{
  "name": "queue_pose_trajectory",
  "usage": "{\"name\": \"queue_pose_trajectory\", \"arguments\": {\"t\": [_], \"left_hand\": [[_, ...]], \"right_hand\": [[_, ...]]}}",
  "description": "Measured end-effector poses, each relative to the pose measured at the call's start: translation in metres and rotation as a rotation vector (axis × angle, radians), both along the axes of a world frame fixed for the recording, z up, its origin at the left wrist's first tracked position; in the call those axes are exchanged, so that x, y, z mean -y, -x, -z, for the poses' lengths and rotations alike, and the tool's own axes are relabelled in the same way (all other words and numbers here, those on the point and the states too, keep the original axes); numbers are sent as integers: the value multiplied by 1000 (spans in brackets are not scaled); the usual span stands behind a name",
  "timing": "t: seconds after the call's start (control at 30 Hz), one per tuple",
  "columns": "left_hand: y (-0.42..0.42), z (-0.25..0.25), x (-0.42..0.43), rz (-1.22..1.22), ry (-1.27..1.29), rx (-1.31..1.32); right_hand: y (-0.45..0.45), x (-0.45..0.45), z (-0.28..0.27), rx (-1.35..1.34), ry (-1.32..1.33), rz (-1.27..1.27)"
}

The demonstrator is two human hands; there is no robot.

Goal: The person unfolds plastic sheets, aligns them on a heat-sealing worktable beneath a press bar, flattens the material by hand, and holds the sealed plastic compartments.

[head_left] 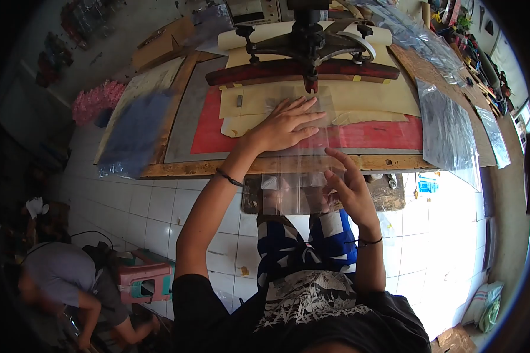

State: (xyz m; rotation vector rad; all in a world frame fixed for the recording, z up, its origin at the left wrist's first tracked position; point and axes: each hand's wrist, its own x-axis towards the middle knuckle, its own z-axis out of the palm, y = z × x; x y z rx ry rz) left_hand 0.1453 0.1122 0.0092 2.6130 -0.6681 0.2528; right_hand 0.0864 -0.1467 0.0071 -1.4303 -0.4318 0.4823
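One clear sheet lies across the near side of the surface, its near end extending past the wooden edge toward the person's lap. The left hand rests flat on it, grip wide, fingers spread toward the press, whose long dark red bar runs crosswise just beyond the fingertips. The right hand is by the sheet's right side, near the edge, its grip loosely open, thumb and forefinger apart; whether it touches the sheet, I cannot tell. Beneath the sheet are tan paper and red material. Clear plastic hangs over the edge at right, bluish plastic at left. A co-worker bends low beside a stool.
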Motion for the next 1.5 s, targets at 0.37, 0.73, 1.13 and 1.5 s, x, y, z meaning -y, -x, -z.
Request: {"name": "queue_pose_trajectory", "arguments": {"t": [0.37, 0.73, 1.13, 1.5], "left_hand": [[-22, -1, -12, -12, 11, 93], [-8, -25, -11, -197, -151, -88], [-27, -28, -16, -225, -108, -34], [-17, 3, -14, -210, -16, 137]], "right_hand": [[-20, -11, -6, 1, -32, -80], [-55, -10, -13, 52, 24, -96], [-66, -29, -16, 77, 113, 66], [-70, -30, -14, 564, 470, 284]]}}
